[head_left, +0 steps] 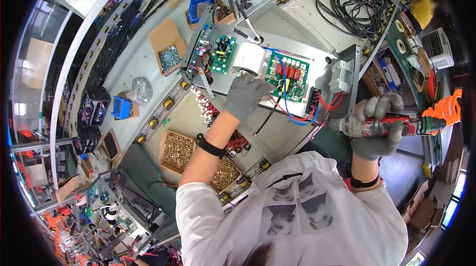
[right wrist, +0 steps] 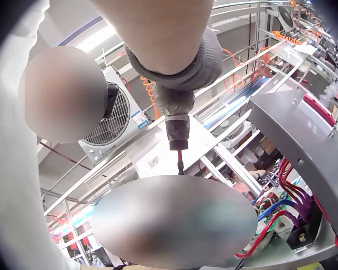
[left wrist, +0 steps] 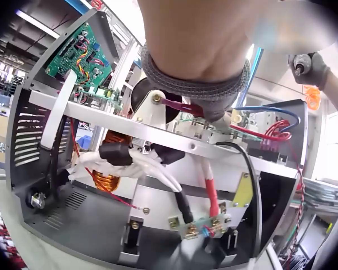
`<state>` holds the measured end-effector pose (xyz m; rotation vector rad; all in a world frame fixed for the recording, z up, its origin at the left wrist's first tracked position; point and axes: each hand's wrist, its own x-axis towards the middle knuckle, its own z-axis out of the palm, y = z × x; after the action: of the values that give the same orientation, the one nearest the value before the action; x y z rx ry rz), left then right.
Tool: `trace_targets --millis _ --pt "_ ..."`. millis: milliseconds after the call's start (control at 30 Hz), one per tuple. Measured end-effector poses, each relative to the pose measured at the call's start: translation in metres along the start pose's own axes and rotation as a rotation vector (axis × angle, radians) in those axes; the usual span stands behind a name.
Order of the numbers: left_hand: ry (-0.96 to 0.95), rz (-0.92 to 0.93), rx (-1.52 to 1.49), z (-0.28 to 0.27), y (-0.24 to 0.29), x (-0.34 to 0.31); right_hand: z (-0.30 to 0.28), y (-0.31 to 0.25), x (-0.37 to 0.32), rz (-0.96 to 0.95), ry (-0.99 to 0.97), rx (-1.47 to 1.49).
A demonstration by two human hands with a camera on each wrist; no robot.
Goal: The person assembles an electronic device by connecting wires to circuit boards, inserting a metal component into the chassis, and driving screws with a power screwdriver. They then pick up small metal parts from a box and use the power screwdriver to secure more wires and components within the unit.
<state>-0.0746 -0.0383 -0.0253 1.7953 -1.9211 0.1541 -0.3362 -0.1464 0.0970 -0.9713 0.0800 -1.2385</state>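
My left hand [head_left: 245, 98], in a grey glove, reaches into an open metal chassis [head_left: 222, 78] beside a white cylinder [head_left: 249, 58]. In the left wrist view its glove overlaps a dark red cable [left wrist: 180, 107] with a bolted end; the fingertips are hidden, and I cannot tell whether they pinch anything. A green circuit board [head_left: 302, 83] with red parts and a blue wire [head_left: 283, 65] lies just right of this hand. My gloved right hand [head_left: 373, 147] grips a red and grey power screwdriver [head_left: 353, 126], off the chassis's right end, its bit pointing left.
An orange coiled hose [head_left: 446, 109] trails from the screwdriver's rear. Boxes of brass fasteners [head_left: 179, 148] lie near the left forearm, a box of screws [head_left: 170, 58] beyond. Red wires [head_left: 329, 102] loop at the chassis's right end. Black cables [head_left: 359, 5] lie coiled at the back right.
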Motion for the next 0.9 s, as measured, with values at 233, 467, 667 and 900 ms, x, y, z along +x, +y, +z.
trace_targets --millis 233,467,667,900 --pt "0.253 -0.149 -0.14 0.011 -0.013 0.029 0.014 0.016 0.011 -0.036 -0.044 -0.113" --pt "-0.137 -0.042 0.234 0.013 0.0 0.045 0.034 0.057 0.033 -0.064 0.026 -0.085" --pt "-0.119 -0.005 0.202 0.013 -0.004 0.041 0.041 0.087 0.053 -0.121 0.085 -0.218" --pt "-0.028 0.026 0.133 0.017 -0.014 0.039 0.036 0.11 0.052 -0.041 -0.009 -0.346"
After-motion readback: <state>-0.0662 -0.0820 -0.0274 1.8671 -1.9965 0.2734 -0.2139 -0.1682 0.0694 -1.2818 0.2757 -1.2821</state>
